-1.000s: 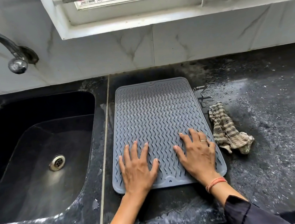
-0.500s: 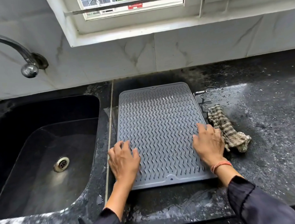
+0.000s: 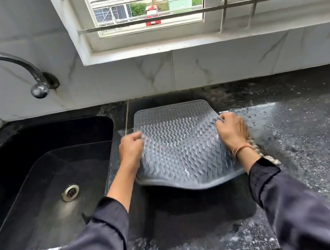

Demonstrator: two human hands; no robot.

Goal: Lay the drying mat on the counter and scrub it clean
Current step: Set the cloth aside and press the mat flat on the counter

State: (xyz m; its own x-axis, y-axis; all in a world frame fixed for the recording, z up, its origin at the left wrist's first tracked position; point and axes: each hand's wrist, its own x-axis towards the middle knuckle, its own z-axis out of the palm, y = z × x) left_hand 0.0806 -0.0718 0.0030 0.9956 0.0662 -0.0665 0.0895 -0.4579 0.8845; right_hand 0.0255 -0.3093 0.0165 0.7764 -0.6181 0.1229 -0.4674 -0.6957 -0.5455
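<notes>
Both hands are gripping the grey drying mat [image 3: 180,143] now: the left hand [image 3: 130,147] is curling round its left edge, the right hand [image 3: 232,130] pinching the right edge. The near end is hanging raised and blurred above the black counter [image 3: 306,128], the far end appearing to touch it beside the sink [image 3: 48,180]. A checked cloth [image 3: 271,159] is peeking out behind the right wrist.

The black speckled worktop [image 3: 306,128] was wet, with beads of water [image 3: 247,112] gleaming just right of the grey drying mat [image 3: 179,144]. The mat's far end lay on the stone beside the sunken sink [image 3: 57,134], while its near end hung clear of it. A checked cloth [image 3: 272,160] lay close on the right, mostly hidden.
</notes>
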